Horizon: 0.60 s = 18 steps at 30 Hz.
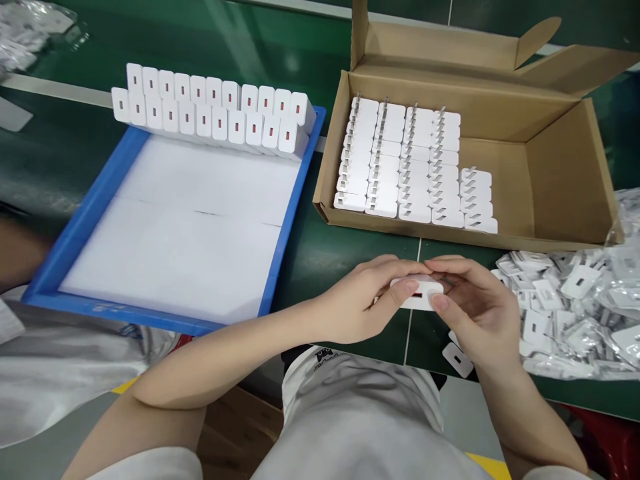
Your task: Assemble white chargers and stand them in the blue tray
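Observation:
Both of my hands meet over the green table just below the cardboard box. My left hand [365, 300] and my right hand [475, 307] pinch one white charger [419, 293] between them, its slot side facing me. The fingers of both hands are closed round its ends. Several white chargers [415, 163] lie in neat rows with prongs up inside the open cardboard box [560, 173]. More white chargers [213, 113] stand in two rows along the far edge of the blue tray [80, 227].
A heap of small clear bags [575, 313] lies at the right on the green table [330, 253]. One loose white piece [457, 360] rests under my right wrist. Another bagged pile [25, 30] sits at the far left. Someone's sleeve shows at the left edge.

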Available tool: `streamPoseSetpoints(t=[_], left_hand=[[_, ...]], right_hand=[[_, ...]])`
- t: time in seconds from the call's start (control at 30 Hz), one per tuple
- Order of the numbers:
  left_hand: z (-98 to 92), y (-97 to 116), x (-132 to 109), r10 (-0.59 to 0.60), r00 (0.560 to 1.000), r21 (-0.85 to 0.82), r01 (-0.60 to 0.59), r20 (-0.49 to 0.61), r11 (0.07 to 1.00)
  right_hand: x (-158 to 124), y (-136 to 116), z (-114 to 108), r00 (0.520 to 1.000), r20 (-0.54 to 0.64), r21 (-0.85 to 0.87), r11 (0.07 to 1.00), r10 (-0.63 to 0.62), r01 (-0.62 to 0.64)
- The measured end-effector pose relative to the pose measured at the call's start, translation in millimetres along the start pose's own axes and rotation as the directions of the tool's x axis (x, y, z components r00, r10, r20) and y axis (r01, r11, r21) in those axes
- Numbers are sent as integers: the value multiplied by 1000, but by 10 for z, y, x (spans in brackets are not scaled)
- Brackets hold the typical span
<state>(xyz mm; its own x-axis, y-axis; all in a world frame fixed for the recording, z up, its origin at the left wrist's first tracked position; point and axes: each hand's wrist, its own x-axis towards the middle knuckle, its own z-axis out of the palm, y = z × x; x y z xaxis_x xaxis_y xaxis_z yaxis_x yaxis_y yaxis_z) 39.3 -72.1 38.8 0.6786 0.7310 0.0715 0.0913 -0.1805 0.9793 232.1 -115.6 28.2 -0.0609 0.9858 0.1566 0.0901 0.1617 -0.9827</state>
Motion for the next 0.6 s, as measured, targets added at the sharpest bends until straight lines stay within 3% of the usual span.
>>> streamPoseSetpoints(t=[0.4,0.6], left_hand=[[-43,82,5,1,998,23,-3,58,1000],[-30,105,2,-1,994,87,10,-106,996]], right_hand=[[-7,28,-60,997,-27,-29,997,-76,76],[-31,61,-78,989,-85,-131,986,-119,107]])
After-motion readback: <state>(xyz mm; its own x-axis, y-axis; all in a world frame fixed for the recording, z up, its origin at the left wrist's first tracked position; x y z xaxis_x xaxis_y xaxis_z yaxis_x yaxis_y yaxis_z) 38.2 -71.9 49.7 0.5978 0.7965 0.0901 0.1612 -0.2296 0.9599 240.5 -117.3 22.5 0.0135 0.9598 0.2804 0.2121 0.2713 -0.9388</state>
